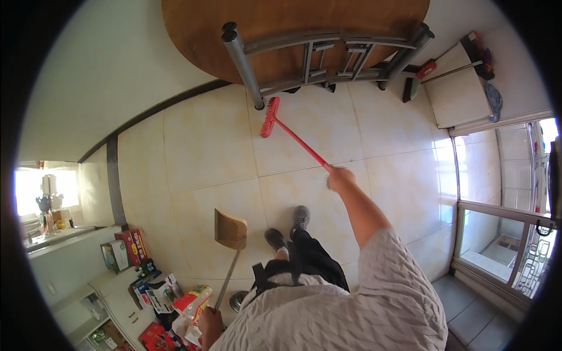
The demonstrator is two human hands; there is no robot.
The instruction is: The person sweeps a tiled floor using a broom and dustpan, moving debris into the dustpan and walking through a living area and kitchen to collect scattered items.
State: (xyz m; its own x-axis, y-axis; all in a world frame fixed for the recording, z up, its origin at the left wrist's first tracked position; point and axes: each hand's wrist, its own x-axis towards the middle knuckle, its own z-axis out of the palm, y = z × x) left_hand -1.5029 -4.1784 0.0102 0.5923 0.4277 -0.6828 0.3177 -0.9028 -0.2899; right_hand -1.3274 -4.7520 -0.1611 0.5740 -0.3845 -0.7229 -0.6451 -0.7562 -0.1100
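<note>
My right hand (341, 178) is closed around the red handle of a broom (303, 142), arm stretched forward. The red broom head (270, 117) is on the tiled floor, its bristles facing left, close to the foot of a grey metal table leg (246, 66). Low on the left, my left hand (210, 322) grips the long thin handle of a dustpan (231, 230). The tan pan is at or just above the floor, left of my shoes (287, 226); its exact height I cannot tell. No debris is clearly visible in the pan.
A round wooden tabletop (290, 52) on edge leans at the wall with its folded metal frame. Another broom (410, 90) lies by a white cabinet (459, 87). Boxes and bags (193, 302) crowd the lower left, near a metal bowl (237, 301). A sliding door (491, 237) is at right.
</note>
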